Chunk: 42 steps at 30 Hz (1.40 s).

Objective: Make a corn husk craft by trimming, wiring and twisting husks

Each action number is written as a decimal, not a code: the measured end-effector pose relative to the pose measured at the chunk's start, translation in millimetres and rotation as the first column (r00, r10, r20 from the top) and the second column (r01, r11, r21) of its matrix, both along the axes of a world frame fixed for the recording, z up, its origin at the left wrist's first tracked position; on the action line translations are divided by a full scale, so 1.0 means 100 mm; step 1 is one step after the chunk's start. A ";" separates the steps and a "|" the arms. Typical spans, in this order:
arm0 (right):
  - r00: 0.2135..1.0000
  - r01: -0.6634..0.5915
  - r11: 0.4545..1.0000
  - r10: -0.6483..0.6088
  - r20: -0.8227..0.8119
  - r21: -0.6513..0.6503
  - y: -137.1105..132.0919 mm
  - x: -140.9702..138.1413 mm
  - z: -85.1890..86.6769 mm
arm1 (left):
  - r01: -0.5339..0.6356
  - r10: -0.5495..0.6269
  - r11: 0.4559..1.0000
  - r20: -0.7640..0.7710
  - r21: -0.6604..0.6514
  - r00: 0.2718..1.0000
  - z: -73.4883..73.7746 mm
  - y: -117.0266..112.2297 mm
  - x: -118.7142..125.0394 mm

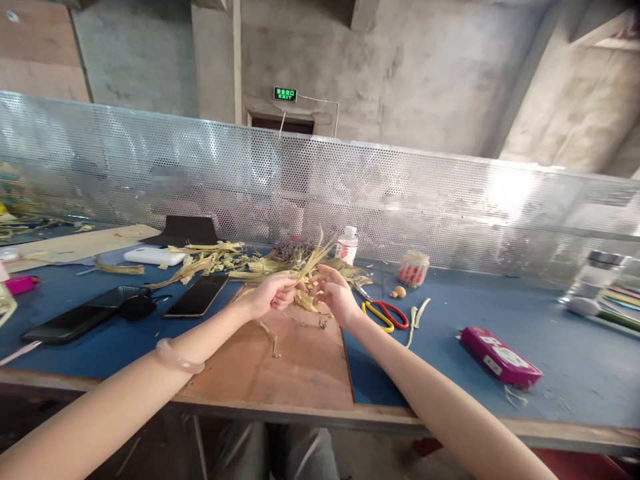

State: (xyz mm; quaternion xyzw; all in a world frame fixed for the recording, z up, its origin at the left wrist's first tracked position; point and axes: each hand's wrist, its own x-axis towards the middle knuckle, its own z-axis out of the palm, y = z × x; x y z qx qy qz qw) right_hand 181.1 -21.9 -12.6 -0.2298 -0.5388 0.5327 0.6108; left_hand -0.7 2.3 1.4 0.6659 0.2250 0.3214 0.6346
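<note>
My left hand [274, 295] is closed around the lower end of a dry, pale yellow-green husk strip [316, 257], whose pointed tips fan upward. Just to its right, my right hand [336, 293] has its fingers spread and curved beside the strip, and I see nothing gripped in it. Both hands are above a brown board [295, 360] on the blue table. Behind them lies a heap of dried husks [255, 263], partly hidden by the hands. A thin curled husk scrap [270, 337] rests on the board.
Scissors [385, 315] with red and yellow handles lie right of the board, near a jar [414, 268] and a white-capped bottle [347, 245]. A magenta box [500, 357] is farther right. Phones [197, 295] lie left. A perforated metal screen [425, 207] closes the table's back.
</note>
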 end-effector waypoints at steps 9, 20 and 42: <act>0.978 0.191 0.979 -0.197 0.075 0.075 0.09 0.01 -0.06 | -0.019 0.019 1.000 -0.011 0.001 1.000 -0.03 0.02 0.01; 0.981 0.068 0.994 -0.083 0.176 0.089 -0.04 -0.02 0.01 | 0.041 -0.044 0.999 -0.106 -0.030 0.993 0.00 -0.06 0.02; 0.931 0.188 0.980 -0.198 0.305 0.063 0.02 0.01 0.00 | 0.114 -0.110 0.993 -0.130 0.018 0.985 -0.07 0.01 0.04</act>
